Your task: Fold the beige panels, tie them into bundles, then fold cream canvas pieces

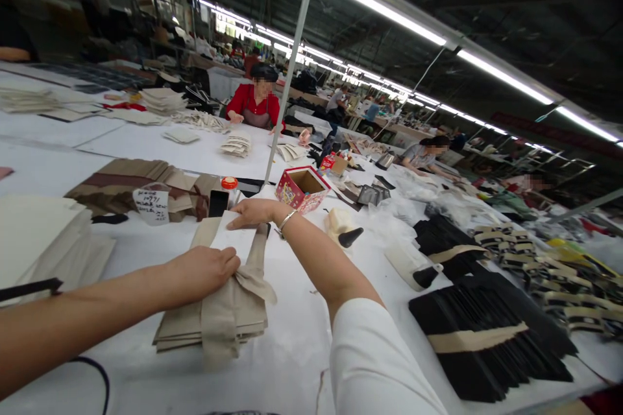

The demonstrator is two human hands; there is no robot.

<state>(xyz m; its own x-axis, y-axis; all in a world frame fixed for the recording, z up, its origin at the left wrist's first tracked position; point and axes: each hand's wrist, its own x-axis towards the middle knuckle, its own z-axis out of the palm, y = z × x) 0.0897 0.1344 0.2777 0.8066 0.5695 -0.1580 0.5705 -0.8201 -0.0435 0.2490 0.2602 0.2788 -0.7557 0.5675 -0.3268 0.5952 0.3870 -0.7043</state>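
In front of me lies a stack of beige flat pieces (180, 324), with a loose beige fabric strip (219, 327) across it. A white sheet (232, 237) lies on the stack's far part. My right hand (253, 211), a bracelet at its wrist, pinches the sheet's far end between thumb and fingers. My left hand (211, 270) is closed at the sheet's near edge, its fingers curled down; what sits under those fingertips is hidden. A dark phone (219, 203) stands just beyond the stack, next to a jar with a red-and-white lid (229, 184).
Brown bundles (131, 181) with a handwritten note (150, 205) lie beyond, pale sheets (43, 240) at left. A red box (302, 189), a metal pole (292, 71), tape dispensers (343, 228) and black stacks (481, 337) stand ahead and right. A co-worker in red (256, 100) sits across.
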